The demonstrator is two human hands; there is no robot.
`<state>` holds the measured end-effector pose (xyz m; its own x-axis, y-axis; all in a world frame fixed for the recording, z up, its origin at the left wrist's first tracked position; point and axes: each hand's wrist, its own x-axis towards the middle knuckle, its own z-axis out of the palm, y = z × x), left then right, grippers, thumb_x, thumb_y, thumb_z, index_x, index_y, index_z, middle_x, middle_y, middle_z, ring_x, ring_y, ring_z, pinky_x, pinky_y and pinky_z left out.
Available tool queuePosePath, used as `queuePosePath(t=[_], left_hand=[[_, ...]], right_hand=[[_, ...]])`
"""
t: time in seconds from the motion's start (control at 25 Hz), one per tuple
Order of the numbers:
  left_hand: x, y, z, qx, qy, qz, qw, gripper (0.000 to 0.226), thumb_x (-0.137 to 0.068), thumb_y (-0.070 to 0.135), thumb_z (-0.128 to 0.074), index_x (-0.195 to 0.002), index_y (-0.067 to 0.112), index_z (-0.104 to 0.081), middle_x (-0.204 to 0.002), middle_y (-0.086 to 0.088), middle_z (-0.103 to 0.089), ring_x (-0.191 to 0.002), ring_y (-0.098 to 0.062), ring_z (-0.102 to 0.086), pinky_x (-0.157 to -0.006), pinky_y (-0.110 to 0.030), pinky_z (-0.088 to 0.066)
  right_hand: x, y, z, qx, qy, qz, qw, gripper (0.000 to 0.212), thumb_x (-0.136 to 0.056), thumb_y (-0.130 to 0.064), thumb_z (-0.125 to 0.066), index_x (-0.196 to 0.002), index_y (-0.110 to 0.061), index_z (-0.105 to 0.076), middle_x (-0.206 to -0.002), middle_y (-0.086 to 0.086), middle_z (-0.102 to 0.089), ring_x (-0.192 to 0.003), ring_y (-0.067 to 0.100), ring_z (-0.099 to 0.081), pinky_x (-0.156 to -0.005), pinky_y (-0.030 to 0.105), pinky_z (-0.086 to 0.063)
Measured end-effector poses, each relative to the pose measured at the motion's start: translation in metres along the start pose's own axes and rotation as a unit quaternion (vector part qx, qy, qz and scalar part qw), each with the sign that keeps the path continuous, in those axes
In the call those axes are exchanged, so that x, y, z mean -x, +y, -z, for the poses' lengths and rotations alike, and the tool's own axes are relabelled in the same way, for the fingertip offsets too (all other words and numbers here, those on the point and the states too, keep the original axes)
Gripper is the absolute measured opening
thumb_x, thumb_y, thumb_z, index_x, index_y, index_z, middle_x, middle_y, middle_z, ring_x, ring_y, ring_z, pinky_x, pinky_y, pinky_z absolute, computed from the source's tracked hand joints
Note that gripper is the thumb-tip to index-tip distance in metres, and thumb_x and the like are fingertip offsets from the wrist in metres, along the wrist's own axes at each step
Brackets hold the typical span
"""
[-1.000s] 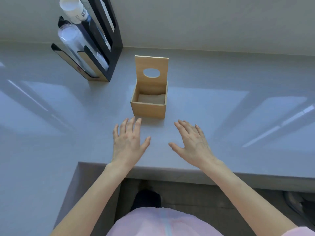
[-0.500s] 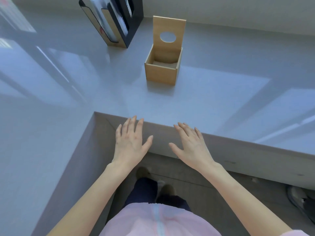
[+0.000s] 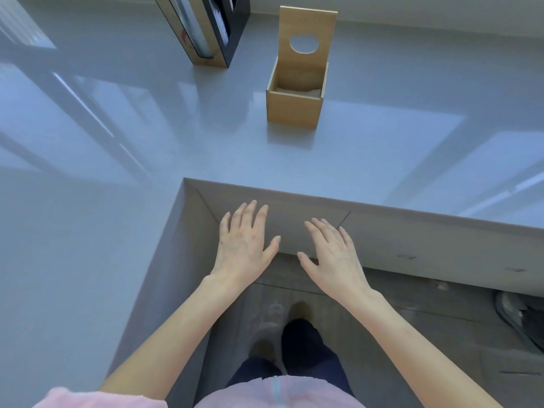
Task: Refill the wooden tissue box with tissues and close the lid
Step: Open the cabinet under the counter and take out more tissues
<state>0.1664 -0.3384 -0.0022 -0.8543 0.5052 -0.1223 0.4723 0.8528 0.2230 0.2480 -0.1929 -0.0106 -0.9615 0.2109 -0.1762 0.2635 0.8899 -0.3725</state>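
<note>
The wooden tissue box (image 3: 293, 108) stands on the grey counter (image 3: 117, 136) near the back wall. Its lid (image 3: 307, 28), with a round hole, is tipped up and open at the rear. A little pale tissue (image 3: 298, 92) shows low inside the box. My left hand (image 3: 245, 245) and my right hand (image 3: 334, 256) hover side by side, palms down and fingers spread, below the counter's front edge and well short of the box. Both hands hold nothing.
A black and wood organiser (image 3: 206, 28) with clear containers stands at the back left of the box. The counter forms an L with an inner corner (image 3: 185, 181) just left of my hands. Below are the floor and my feet (image 3: 279, 325).
The view has tilted down and pulled back: the box now sits higher and farther away, and my hands have left the counter top and hang below its front edge. Both stay open.
</note>
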Motion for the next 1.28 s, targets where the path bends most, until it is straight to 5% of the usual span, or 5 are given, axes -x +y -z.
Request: queuePosePath(t=[0.56, 0.76, 1.0, 1.12, 1.28], left_hand=[[-0.029, 0.007, -0.069, -0.010, -0.046, -0.105, 0.993, 0.060, -0.094, 0.037, -0.029, -0.145, 0.010, -0.012, -0.156, -0.004, -0.013, -0.144, -0.016, -0.007, -0.117, -0.037, -0.005], [-0.051, 0.023, -0.111, -0.025, -0.006, -0.145, 0.989, 0.060, -0.080, 0.027, -0.059, -0.131, -0.002, -0.043, -0.140, -0.017, -0.047, -0.130, -0.030, -0.043, -0.104, -0.045, -0.038], [-0.081, 0.039, -0.155, -0.031, -0.010, -0.145, 0.989, 0.068, -0.081, 0.019, -0.054, -0.139, -0.002, -0.028, -0.150, -0.022, -0.025, -0.139, -0.039, -0.021, -0.112, -0.053, -0.017], [-0.094, 0.038, -0.166, -0.039, -0.008, -0.137, 0.990, 0.069, -0.086, 0.020, -0.046, -0.144, 0.002, -0.011, -0.155, -0.019, -0.012, -0.143, -0.035, -0.007, -0.116, -0.048, -0.004], [-0.099, 0.041, -0.160, -0.063, 0.056, -0.149, 0.985, 0.069, -0.069, 0.012, -0.064, -0.132, -0.004, -0.041, -0.134, -0.024, -0.049, -0.124, -0.042, -0.045, -0.106, -0.054, -0.031]], right_hand=[[-0.024, 0.040, -0.043, 0.019, 0.004, -0.046, 0.999, 0.057, -0.093, -0.032, -0.041, -0.144, -0.013, -0.022, -0.154, 0.002, -0.023, -0.144, 0.013, -0.014, -0.118, 0.034, -0.007], [-0.052, 0.079, -0.072, 0.033, 0.041, -0.051, 0.997, 0.058, -0.089, -0.020, -0.048, -0.142, -0.008, -0.028, -0.154, 0.008, -0.024, -0.143, 0.019, -0.017, -0.117, 0.039, -0.014], [-0.078, 0.097, -0.096, 0.048, 0.094, -0.041, 0.994, 0.059, -0.086, -0.012, -0.051, -0.141, -0.005, -0.031, -0.149, 0.011, -0.035, -0.141, 0.024, -0.026, -0.117, 0.043, -0.013], [-0.081, 0.101, -0.099, 0.082, 0.150, -0.048, 0.984, 0.061, -0.073, -0.004, -0.062, -0.131, 0.000, -0.045, -0.135, 0.017, -0.052, -0.129, 0.031, -0.045, -0.111, 0.049, -0.025], [-0.087, 0.108, -0.096, 0.121, 0.171, -0.054, 0.976, 0.059, -0.067, -0.002, -0.067, -0.124, 0.004, -0.052, -0.124, 0.020, -0.060, -0.120, 0.034, -0.054, -0.106, 0.053, -0.033]])
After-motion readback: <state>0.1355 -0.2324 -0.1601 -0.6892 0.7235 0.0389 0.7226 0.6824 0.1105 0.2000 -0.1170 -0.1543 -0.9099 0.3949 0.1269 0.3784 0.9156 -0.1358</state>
